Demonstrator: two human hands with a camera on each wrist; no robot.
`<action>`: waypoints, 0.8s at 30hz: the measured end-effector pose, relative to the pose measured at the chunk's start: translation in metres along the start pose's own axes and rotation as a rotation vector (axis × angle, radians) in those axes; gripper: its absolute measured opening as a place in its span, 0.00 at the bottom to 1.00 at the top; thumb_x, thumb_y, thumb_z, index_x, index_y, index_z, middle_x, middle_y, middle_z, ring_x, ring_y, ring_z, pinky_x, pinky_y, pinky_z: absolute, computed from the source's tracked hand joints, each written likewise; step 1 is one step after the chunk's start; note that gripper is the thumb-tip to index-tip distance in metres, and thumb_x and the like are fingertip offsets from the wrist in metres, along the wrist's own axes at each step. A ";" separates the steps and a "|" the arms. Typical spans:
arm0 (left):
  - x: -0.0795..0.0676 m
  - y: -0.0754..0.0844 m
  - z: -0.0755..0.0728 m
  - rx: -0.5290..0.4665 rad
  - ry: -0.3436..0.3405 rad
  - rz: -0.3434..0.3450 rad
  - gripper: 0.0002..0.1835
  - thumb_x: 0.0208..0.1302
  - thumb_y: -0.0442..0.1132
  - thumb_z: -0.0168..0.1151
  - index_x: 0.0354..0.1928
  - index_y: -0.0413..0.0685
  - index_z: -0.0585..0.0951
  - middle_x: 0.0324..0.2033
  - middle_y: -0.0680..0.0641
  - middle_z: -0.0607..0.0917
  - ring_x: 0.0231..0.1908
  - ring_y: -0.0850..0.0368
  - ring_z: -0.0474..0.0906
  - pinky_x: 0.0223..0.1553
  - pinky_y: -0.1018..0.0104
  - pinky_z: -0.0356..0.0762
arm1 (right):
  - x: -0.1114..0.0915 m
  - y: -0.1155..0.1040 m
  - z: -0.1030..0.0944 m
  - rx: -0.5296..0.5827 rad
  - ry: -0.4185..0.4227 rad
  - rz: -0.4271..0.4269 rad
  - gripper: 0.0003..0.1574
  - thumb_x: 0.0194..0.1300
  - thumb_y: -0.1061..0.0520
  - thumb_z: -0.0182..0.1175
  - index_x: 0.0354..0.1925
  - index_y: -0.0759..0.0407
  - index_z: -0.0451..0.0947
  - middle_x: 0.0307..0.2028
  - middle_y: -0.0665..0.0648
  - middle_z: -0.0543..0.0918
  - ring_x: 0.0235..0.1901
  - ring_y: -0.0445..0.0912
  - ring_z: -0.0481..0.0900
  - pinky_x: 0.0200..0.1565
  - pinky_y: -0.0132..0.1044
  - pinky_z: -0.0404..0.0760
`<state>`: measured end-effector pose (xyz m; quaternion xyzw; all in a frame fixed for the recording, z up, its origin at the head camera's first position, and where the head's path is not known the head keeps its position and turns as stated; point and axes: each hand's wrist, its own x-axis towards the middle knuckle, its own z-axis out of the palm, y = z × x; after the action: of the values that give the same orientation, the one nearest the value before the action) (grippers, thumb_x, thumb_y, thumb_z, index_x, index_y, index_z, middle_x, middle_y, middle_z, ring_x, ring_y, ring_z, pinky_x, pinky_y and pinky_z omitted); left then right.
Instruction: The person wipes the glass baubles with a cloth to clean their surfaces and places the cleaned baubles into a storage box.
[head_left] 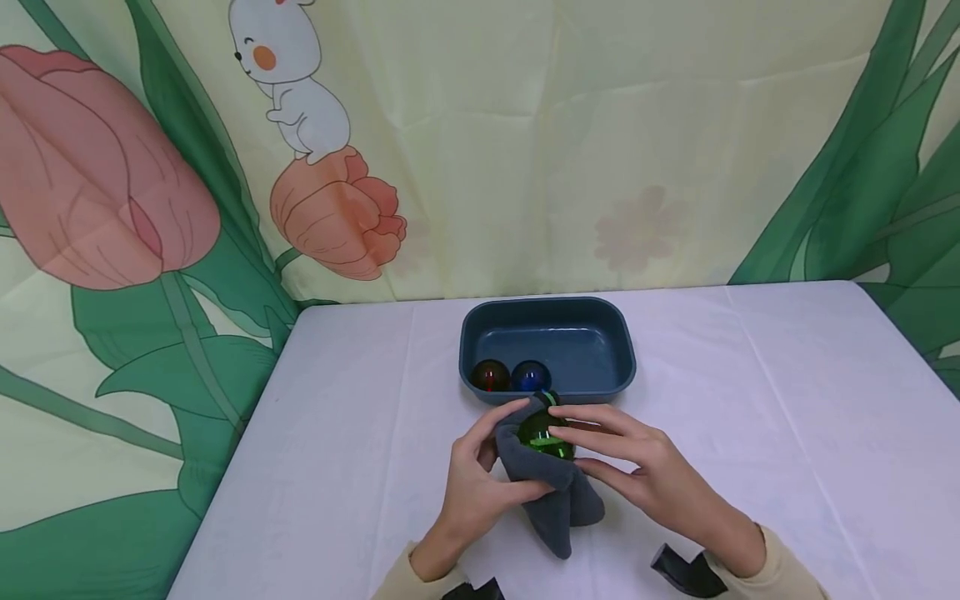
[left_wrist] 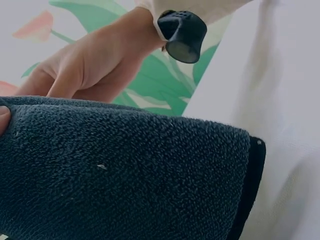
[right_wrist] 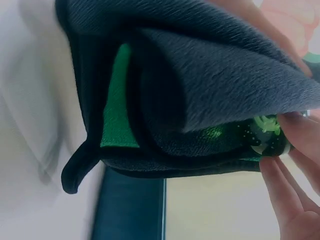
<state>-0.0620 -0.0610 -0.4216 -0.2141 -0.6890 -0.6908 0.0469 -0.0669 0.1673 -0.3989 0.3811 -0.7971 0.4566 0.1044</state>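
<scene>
A glossy green see-through ball (head_left: 538,433) sits in a fold of a dark grey-blue cloth (head_left: 558,508). My left hand (head_left: 480,483) grips the cloth around the ball's left side, with the thumb across its front. My right hand (head_left: 663,467) pinches the ball from the right between thumb and fingers. In the right wrist view, the cloth (right_wrist: 240,80) hides most of the ball (right_wrist: 267,135); black edging, a loop and a green patch show. The cloth's fuzzy side (left_wrist: 125,165) fills much of the left wrist view.
Just beyond the hands stands a dark blue rectangular bin (head_left: 588,350). A dark red ball (head_left: 491,375) and a blue ball (head_left: 531,375) lie inside at its near left. A white cloth covers the table (head_left: 360,433). Behind it hangs a printed curtain (head_left: 510,167).
</scene>
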 end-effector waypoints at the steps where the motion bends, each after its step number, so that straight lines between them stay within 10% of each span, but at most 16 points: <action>1: 0.000 0.000 0.000 0.000 0.000 -0.003 0.39 0.47 0.28 0.78 0.65 0.49 0.74 0.58 0.41 0.80 0.52 0.51 0.83 0.56 0.60 0.81 | 0.000 0.001 0.000 0.002 0.002 -0.010 0.28 0.69 0.43 0.57 0.61 0.54 0.79 0.62 0.55 0.77 0.65 0.40 0.72 0.57 0.24 0.76; 8: -0.001 0.000 0.000 0.009 -0.015 0.030 0.40 0.50 0.28 0.77 0.67 0.48 0.72 0.59 0.40 0.79 0.53 0.52 0.82 0.56 0.61 0.81 | 0.000 -0.002 0.002 -0.009 0.019 0.006 0.27 0.68 0.45 0.58 0.61 0.54 0.79 0.62 0.55 0.78 0.64 0.40 0.73 0.57 0.23 0.76; 15: 0.000 -0.001 0.000 0.017 -0.025 0.098 0.40 0.50 0.26 0.76 0.67 0.43 0.71 0.59 0.37 0.79 0.53 0.53 0.82 0.56 0.62 0.81 | 0.000 -0.007 0.004 -0.036 0.056 0.054 0.42 0.49 0.71 0.74 0.62 0.52 0.78 0.61 0.52 0.78 0.62 0.39 0.75 0.58 0.23 0.75; 24: 0.000 0.002 0.000 0.016 -0.006 0.050 0.40 0.49 0.27 0.77 0.67 0.46 0.72 0.59 0.40 0.80 0.54 0.53 0.82 0.57 0.61 0.80 | 0.002 -0.011 0.005 0.149 0.083 0.160 0.37 0.56 0.71 0.69 0.64 0.56 0.76 0.58 0.56 0.80 0.55 0.39 0.81 0.47 0.34 0.86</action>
<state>-0.0612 -0.0608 -0.4202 -0.2331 -0.6892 -0.6831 0.0640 -0.0593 0.1589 -0.3937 0.3037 -0.7838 0.5369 0.0717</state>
